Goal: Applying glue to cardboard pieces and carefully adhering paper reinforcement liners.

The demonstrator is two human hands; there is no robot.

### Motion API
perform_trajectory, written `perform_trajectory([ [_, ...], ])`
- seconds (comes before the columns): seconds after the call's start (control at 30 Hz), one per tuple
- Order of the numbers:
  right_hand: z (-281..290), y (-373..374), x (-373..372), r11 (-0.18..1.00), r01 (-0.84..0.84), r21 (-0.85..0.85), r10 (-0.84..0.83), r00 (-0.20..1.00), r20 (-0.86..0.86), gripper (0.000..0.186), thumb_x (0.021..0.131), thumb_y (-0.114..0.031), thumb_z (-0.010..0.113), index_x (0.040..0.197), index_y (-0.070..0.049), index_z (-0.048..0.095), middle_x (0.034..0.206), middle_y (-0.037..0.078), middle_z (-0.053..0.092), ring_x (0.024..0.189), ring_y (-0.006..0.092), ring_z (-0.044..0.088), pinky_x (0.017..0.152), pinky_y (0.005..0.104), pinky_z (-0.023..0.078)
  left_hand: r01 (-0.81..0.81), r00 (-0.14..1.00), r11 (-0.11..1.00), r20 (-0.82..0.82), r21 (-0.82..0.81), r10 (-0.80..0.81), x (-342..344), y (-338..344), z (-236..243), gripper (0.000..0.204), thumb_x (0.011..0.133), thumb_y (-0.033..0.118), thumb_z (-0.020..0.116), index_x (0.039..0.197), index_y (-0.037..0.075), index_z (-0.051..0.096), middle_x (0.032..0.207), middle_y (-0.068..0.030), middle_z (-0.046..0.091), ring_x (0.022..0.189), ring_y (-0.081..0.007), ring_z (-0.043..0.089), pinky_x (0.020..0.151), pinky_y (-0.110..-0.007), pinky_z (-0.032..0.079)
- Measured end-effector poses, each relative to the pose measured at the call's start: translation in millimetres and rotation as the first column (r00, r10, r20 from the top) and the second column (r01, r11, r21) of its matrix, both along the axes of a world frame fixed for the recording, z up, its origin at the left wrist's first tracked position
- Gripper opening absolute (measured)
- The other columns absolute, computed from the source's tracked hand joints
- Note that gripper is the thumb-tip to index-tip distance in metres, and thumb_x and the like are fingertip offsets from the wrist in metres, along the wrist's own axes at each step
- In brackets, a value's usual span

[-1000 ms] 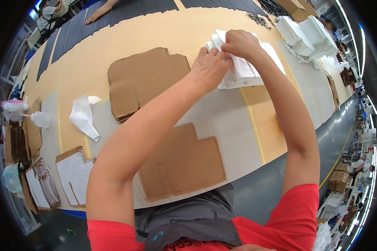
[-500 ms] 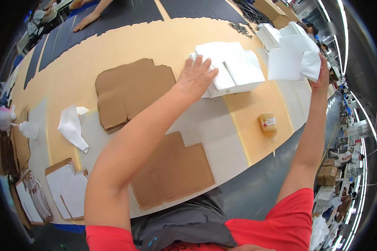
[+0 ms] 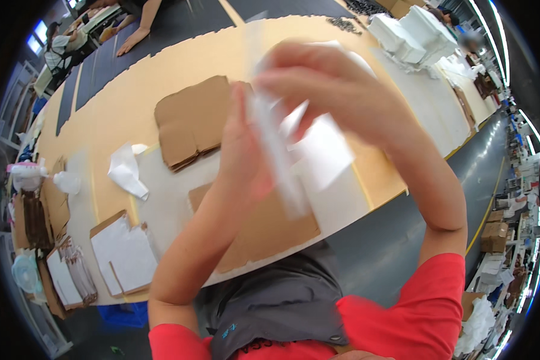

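Note:
Motion blurs a white sheet, raised on edge between my hands. My left hand grips it from the left, thumb upward. My right hand is curled round its upper part from the right; its fingertips are smeared. Behind them, more white material is mostly hidden. A stack of brown cut pieces lies left of my hands, and a flat brown cut piece lies below them, partly covered.
A crumpled white piece, white pieces on brown backing, squeeze bottles, white stacks and dark strips lie on the table. A co-worker's hand rests on the strips; another person sits beyond.
My right hand has moved from the far right to the middle with a white sheet. My left hand has left the white stack and moved down to the sheet.

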State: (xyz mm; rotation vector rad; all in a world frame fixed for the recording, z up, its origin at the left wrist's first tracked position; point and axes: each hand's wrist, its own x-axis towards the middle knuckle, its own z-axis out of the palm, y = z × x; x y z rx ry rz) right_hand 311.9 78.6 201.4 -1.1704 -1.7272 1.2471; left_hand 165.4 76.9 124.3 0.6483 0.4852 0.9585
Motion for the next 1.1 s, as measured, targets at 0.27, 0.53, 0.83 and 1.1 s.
perform_trajectory([
  [0.27, -78, -24, 24, 0.964, 0.230, 0.131, -0.225, 0.973, -0.045, 0.058, 0.096, -0.041, 0.064, 0.138, -0.002, 0.051, 0.124, 0.008, 0.061, 0.113, 0.0159, 0.058, 0.090, 0.0307, 0.049, -0.105, 0.981, 0.993, 0.158, -0.054, 0.113, -85, -75, -32, 0.074, 0.100, 0.063, 0.041, 0.153, 0.012, 0.035, 0.151, -0.0192, 0.042, 0.140, -0.0365, 0.041, 0.115, -0.051, 0.033],
  [0.53, -217, -122, 18, 0.785, -0.386, -0.484, -0.214, 0.564, -0.798, 0.071, 0.101, -0.052, 0.053, 0.146, 0.001, 0.042, 0.140, 0.011, 0.056, 0.127, 0.0212, 0.056, 0.104, 0.0396, 0.047, -0.041, 0.939, 0.959, 0.318, -0.279, 0.133, -103, -92, -77, 0.077, 0.099, 0.066, 0.041, 0.152, 0.011, 0.036, 0.151, -0.0189, 0.043, 0.139, -0.0358, 0.043, 0.114, -0.054, 0.035],
  [0.83, -177, -163, -11, 0.799, 0.278, -0.534, -0.457, 0.858, -0.236, 0.040, 0.091, -0.016, 0.074, 0.124, 0.004, 0.063, 0.109, 0.008, 0.070, 0.094, 0.0117, 0.065, 0.084, 0.0275, 0.052, 0.177, 0.909, 0.874, 0.417, -0.452, 0.032, -160, -124, -96, 0.067, 0.103, 0.058, 0.039, 0.141, 0.004, 0.046, 0.143, -0.0167, 0.051, 0.134, -0.0295, 0.048, 0.105, -0.055, 0.046],
  [1.1, -184, -167, -13, 0.750, 0.290, -0.595, -0.473, 0.864, -0.175, 0.039, 0.097, -0.017, 0.064, 0.130, 0.004, 0.059, 0.117, 0.008, 0.067, 0.102, 0.0122, 0.062, 0.090, 0.0275, 0.049, -0.216, 0.945, 0.870, -0.318, -0.444, 0.072, -147, -149, -110, 0.038, 0.102, 0.017, 0.059, 0.137, 0.002, 0.049, 0.123, -0.0096, 0.064, 0.101, -0.0179, 0.068, 0.082, -0.034, 0.059],
])
